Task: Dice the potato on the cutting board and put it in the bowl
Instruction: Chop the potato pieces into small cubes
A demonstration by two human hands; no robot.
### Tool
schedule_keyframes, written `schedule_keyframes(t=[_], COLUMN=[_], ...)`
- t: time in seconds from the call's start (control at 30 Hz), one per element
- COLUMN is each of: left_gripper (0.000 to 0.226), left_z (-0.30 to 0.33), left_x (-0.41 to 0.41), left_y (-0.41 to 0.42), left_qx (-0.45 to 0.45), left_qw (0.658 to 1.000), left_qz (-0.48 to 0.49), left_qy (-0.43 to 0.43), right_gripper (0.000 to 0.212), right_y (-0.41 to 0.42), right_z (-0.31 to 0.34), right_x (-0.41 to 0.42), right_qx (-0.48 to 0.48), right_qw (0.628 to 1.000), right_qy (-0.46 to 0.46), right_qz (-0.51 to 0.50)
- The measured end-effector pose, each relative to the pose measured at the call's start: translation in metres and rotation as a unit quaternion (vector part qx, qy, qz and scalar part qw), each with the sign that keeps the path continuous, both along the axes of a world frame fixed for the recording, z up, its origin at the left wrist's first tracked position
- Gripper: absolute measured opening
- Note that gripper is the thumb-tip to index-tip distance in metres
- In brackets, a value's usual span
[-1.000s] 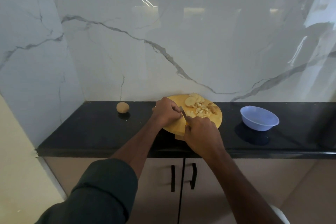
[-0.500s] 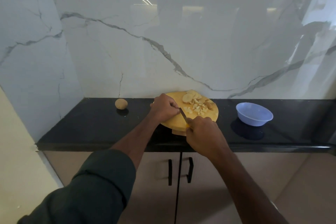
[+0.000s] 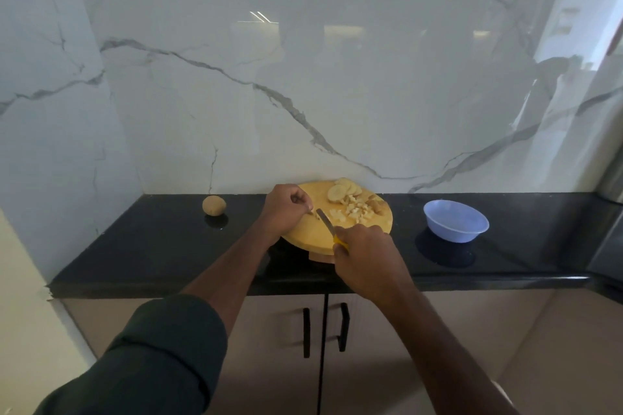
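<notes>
Right hand (image 3: 364,259) fisted around knife (image 3: 325,221)

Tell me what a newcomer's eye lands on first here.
The round yellow board at the middle of the black counter, where the right hand holds a knife beside the left hand, with slices and dice at the far side. Then the blue bowl to the right and a whole potato to the left.

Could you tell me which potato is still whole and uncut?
The potato on the counter, left of the cutting board; those on the board are sliced or diced.
</notes>
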State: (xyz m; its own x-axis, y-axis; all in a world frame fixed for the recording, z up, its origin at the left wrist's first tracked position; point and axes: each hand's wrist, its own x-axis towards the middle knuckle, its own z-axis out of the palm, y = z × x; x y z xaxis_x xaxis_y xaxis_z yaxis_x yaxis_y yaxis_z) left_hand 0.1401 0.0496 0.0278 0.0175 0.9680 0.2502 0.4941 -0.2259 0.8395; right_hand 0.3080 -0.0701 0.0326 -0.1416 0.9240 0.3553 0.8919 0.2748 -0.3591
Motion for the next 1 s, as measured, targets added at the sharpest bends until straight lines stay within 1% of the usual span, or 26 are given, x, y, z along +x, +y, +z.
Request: schedule_keyframes(t=[0.1, 0.23, 0.27, 0.3, 0.4, 0.57, 0.73, 1.0], left_gripper=[0.011, 0.034, 0.038, 0.037, 0.025, 0.018, 0.027, 0.026], left_z=[-0.003, -0.004, -0.003, -0.002, 0.001, 0.001, 0.003, 0.002], left_x=[-0.001, 0.003, 0.003, 0.005, 0.007, 0.004, 0.001, -0.001], left_y=[0.001, 0.008, 0.010, 0.012, 0.012, 0.013, 0.011, 0.007], left_qx=[0.003, -0.017, -0.027, -0.037, -0.049, -0.051, -0.046, -0.023], left_qw=[0.999, 0.990, 0.987, 0.985, 0.984, 0.988, 0.990, 0.993], left_qz=[0.018, 0.023, 0.020, 0.015, 0.007, 0.002, -0.021, -0.018], left_qy=[0.048, 0.140, 0.158, 0.171, 0.174, 0.144, 0.130, 0.118], right_gripper=[0.035, 0.033, 0.032, 0.032, 0.030, 0.031, 0.034, 0.037], right_y=[0.002, 0.004, 0.005, 0.006, 0.010, 0.009, 0.017, 0.028], right_z=[-0.005, -0.005, -0.005, -0.004, -0.002, -0.001, -0.001, -0.005], right_x=[-0.004, 0.004, 0.006, 0.009, 0.015, 0.014, 0.001, -0.015], right_qx=[-0.006, -0.008, -0.006, -0.005, -0.002, 0.004, 0.015, 0.001], right_qw=[1.000, 0.999, 0.999, 0.999, 0.998, 0.999, 0.999, 1.000], right_qy=[-0.012, -0.015, -0.015, -0.015, -0.015, -0.001, -0.004, -0.010], right_qz=[-0.010, -0.037, -0.044, -0.051, -0.065, -0.049, -0.044, -0.028])
